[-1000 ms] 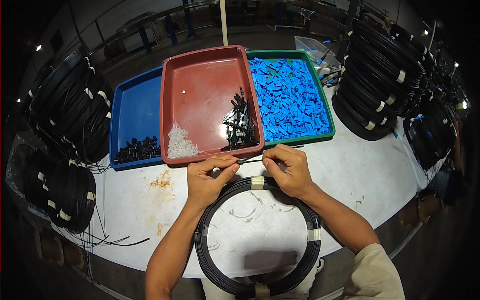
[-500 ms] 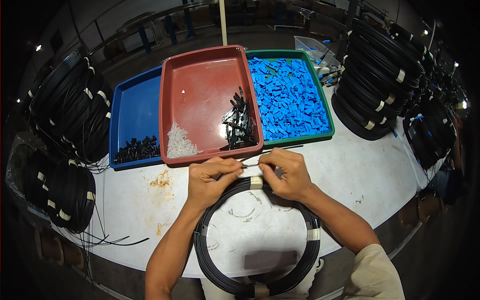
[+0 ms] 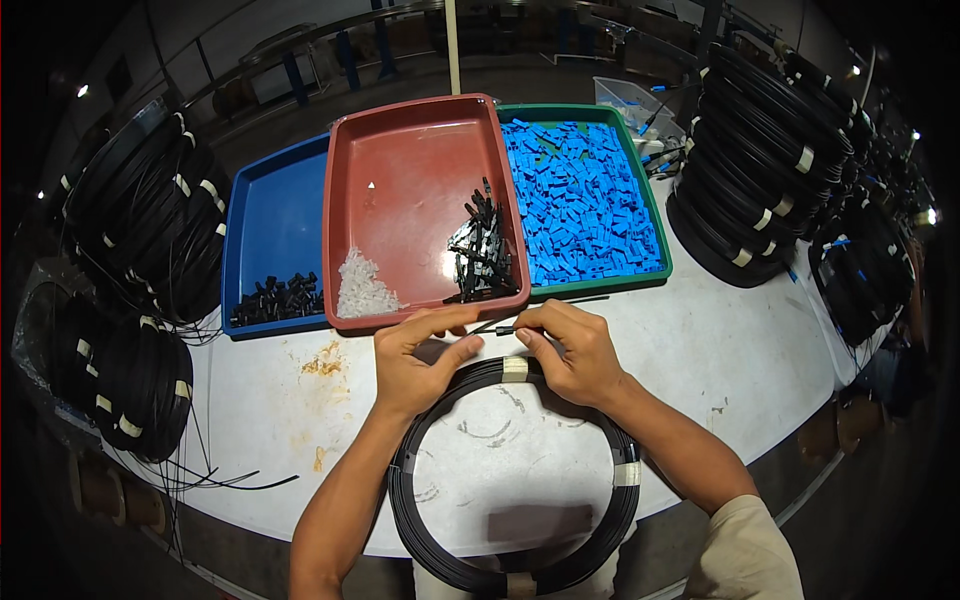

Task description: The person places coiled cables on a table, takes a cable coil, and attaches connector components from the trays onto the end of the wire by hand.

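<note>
Right hand [image 3: 572, 345] pinches a small black connector piece [image 3: 506, 331] in its fingertips, the piece's long axis running side to side, its thin end pointing left toward the left hand [image 3: 420, 358], the farther of the two, whose thumb and forefinger stand parted. A coil of black cable [image 3: 403, 490] lies on the white table [image 3: 720, 370] nearer the body; beyond the hands sit red [image 3: 400, 210], blue [image 3: 285, 215] and green trays [image 3: 600, 286]

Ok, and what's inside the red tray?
The red tray holds small white pieces at its near left, black parts at its near right, and a tiny white bit farther back. Its floor beneath both heaps is covered.
</note>
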`<state>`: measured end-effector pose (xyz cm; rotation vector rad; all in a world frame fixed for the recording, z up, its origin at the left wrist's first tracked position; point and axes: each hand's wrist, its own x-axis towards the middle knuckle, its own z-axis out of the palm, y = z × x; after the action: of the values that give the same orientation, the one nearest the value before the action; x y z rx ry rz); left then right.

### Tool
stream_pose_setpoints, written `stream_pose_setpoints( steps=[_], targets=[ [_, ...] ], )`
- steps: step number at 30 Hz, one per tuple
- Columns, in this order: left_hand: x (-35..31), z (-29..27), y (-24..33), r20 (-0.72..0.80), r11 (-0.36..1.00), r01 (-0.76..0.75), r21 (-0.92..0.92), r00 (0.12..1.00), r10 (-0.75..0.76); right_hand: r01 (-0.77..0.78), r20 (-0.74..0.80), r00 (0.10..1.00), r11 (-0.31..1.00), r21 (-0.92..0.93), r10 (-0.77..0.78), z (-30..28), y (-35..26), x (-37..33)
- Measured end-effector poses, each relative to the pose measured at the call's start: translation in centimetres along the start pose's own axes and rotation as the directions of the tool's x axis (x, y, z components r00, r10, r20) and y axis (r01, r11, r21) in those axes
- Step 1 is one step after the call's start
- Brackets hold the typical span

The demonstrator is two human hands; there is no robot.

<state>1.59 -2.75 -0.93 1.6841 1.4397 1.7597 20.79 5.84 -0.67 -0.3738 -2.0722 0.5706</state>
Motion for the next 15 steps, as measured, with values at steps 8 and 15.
stream_pose_setpoints(
  steps=[8,15],
  targets=[
    [-0.1,-0.3,-0.7,0.135,0.964,-0.225,0.144,0.969,0.206,0.152,0.14,0.98,0.987,-0.05,-0.144,0.5,-0.3,0.3],
    [-0.2,-0.8,-0.2,0.177,0.94,-0.263,0.216,0.958,0.227,0.154,0.147,0.978,0.987,-0.04,-0.146,0.3,-0.3,0.2]
  ],
)
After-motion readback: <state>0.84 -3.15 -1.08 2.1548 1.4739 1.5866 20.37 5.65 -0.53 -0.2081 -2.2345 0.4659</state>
